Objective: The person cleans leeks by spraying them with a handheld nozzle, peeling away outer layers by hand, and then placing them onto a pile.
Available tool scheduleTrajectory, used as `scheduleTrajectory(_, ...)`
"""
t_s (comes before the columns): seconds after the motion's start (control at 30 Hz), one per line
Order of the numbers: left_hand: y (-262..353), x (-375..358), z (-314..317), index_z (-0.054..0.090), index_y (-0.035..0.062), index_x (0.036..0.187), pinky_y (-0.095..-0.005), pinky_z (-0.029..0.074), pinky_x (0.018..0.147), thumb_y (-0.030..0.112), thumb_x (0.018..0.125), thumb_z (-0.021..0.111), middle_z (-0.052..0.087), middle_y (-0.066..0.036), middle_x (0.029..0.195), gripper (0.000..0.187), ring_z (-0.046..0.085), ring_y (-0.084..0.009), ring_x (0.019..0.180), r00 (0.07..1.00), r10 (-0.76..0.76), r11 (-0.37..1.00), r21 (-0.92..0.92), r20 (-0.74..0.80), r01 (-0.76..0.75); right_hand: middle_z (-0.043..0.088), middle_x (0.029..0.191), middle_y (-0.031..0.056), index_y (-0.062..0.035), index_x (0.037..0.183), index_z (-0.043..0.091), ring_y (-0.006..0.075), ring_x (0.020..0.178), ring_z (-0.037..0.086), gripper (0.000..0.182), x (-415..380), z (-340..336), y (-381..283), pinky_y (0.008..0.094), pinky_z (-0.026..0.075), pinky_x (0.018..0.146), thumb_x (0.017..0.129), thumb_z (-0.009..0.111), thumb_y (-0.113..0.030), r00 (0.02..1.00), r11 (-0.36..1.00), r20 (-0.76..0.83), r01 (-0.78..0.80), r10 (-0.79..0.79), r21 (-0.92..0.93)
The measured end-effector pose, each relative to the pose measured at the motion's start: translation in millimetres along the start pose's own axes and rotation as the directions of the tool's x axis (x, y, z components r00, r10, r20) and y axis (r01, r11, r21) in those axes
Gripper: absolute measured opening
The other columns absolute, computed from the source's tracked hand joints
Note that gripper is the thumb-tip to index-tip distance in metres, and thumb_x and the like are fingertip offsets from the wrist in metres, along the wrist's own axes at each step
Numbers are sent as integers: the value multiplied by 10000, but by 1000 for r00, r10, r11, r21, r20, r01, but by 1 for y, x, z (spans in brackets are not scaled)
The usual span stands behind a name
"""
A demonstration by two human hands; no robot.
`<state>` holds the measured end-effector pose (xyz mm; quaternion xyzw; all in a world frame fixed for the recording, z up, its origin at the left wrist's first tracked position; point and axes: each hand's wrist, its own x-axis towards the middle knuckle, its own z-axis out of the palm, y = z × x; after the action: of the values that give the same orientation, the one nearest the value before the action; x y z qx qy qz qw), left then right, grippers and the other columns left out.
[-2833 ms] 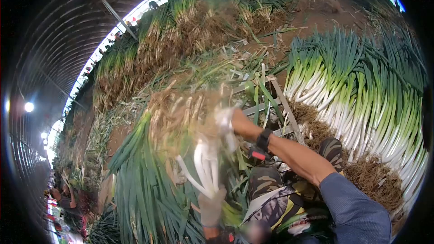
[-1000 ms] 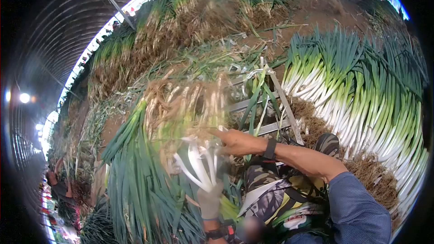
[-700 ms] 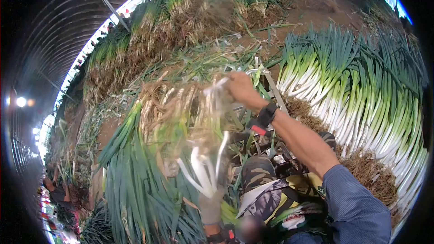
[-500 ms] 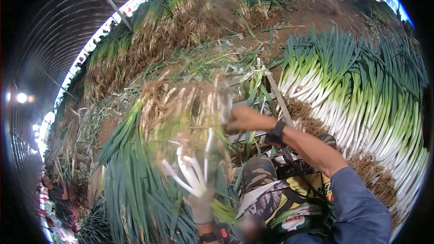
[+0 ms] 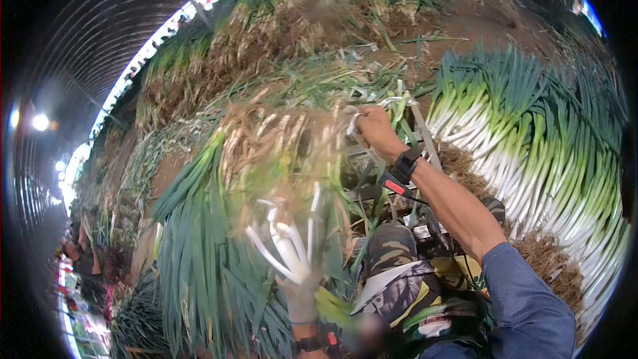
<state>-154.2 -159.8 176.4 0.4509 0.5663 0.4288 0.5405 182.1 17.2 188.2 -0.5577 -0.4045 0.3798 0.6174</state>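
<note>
My gloved left hand [image 5: 299, 300] is closed around a small bunch of green onions [image 5: 286, 249], their white stems and roots pointing up and their green leaves trailing below. Bare and with a black band at the wrist, my right hand [image 5: 379, 131] is further up and to the right, its fingers closed on something white and blurred, perhaps a strip of peel. Under and beside my left hand lies a heap of unpeeled green onions [image 5: 199, 246], with brown, dry outer skins and roots at the top.
On the right, a long row of clean white-stemmed green onions [image 5: 531, 159] lies with its roots toward me. A metal frame [image 5: 425, 136] stands near my knees. Peeled leaves [image 5: 319, 80] litter the ground, with more bundles [image 5: 252, 33] behind. Another person [image 5: 85, 256] is at far left.
My right hand has moved up and a little right, away from the bunch, with the white thing in its fingers. My left hand still holds the bunch in nearly the same place.
</note>
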Motion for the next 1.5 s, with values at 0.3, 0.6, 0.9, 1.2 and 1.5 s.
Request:
scheduleTrajectory(0.3,-22,16,-5,720,-11,973,-281,442,609,178,858,758,650,-1,796,224,569,-111,675,998,39,995,87,49,-43,677,1239,257,-55,1524,437,436,1121,660,695,-30,11,-7,501,548,960,876,680,-123,842,402,495,538,-215,-741)
scheduleTrajectory(0.6,-57,25,25,688,-84,1028,-404,524,707,182,886,762,722,-164,853,310,661,-201,770,951,304,846,444,57,-297,677,886,207,-8,1017,591,436,806,689,268,-104,67,-31,532,537,671,913,699,-230,566,452,718,807,-405,-381)
scheduleTrajectory(0.9,-63,8,38,647,-54,1187,-476,544,772,153,888,710,710,-260,956,369,701,-434,853,913,405,727,589,49,-354,618,778,240,8,914,556,448,776,659,251,-85,47,-40,537,494,654,935,646,-225,707,550,533,703,-465,-451)
scheduleTrajectory(1.2,-66,-7,66,555,-20,1394,-510,577,795,172,874,644,680,-258,1081,562,707,-430,874,821,543,371,828,175,-421,689,878,166,3,1080,655,409,939,646,298,-70,35,-35,501,561,805,849,701,-179,496,226,760,868,-421,-441)
scheduleTrajectory(1.5,-63,-15,62,579,-13,1317,-506,571,743,210,875,666,664,-231,1003,503,692,-419,835,765,569,323,773,302,-546,665,888,153,-9,898,633,380,934,663,123,-33,8,-9,497,553,775,782,641,-47,567,-88,703,749,-429,-657)
